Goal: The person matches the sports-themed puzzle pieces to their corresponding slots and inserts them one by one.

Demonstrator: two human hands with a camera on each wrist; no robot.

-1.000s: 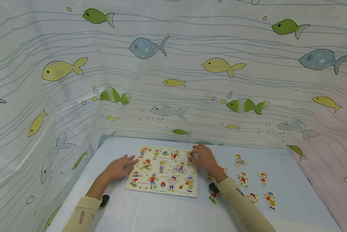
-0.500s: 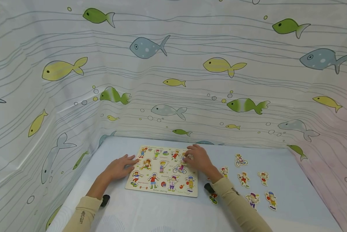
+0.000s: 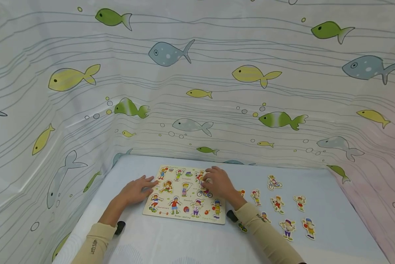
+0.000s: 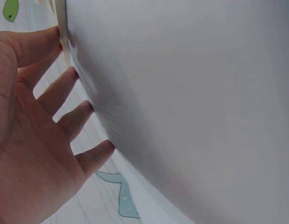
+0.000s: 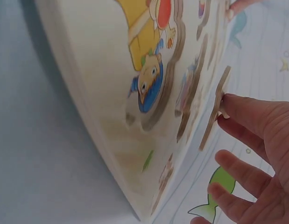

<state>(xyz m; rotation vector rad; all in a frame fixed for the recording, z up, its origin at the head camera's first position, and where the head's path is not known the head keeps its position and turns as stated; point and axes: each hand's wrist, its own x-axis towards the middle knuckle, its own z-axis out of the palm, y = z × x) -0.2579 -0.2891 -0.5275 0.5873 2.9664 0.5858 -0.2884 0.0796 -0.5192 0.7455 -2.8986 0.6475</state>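
Note:
A wooden peg puzzle board [image 3: 171,214] printed with sporty children lies on the pale blue table. My left hand [image 3: 136,189] lies flat with straight fingers at the board's left edge; in the left wrist view the fingers [image 4: 65,91] touch that edge. Over the upper middle of the board, my right hand [image 3: 217,182] pinches a puzzle piece [image 5: 215,109] by its peg. The piece stands just off the board [image 5: 111,93], tilted on edge.
Several loose figure pieces lie on the table right of the board, among them a cyclist [image 3: 274,182] and runners [image 3: 277,204], [image 3: 307,227]. A fish-print curtain [image 3: 197,91] walls in the table [image 3: 342,227] on three sides.
My right hand has moved left along the board's upper part with the piece in its fingers. The left hand has stayed where it was.

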